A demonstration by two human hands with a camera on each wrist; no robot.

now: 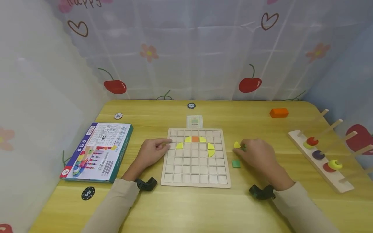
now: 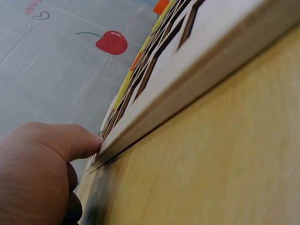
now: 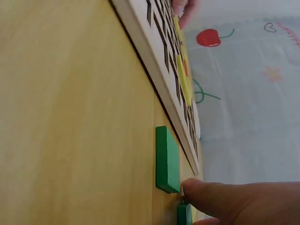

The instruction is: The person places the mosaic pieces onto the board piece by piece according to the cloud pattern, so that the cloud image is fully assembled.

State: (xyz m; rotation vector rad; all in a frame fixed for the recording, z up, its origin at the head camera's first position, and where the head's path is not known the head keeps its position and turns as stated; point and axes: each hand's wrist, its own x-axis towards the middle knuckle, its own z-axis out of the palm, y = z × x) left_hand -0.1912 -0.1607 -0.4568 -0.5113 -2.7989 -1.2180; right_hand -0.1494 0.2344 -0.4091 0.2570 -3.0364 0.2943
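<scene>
My left hand (image 1: 152, 151) touches the left edge of the wooden grid board (image 1: 195, 183) with outstretched thumb and forefinger. In the left wrist view a fingertip (image 2: 96, 143) meets the board's rim. Right of the board, my right hand (image 1: 257, 153) pinches a yellow quarter-circle tile (image 1: 237, 145) between thumb and forefinger, partly hidden. A green block (image 3: 184, 214) sits by those fingers. Nearer me lies a green square block (image 1: 236, 163). Several yellow tiles (image 1: 210, 146) and an orange square tile (image 1: 195, 139) lie in the board's upper cells.
A pattern card (image 1: 194, 121) lies beyond the board. On the left is a bead game box (image 1: 102, 152), with poker chips (image 1: 88, 193) nearby. At right stand a wooden peg rack (image 1: 320, 161) with beads and, farther back, an orange block (image 1: 279, 113).
</scene>
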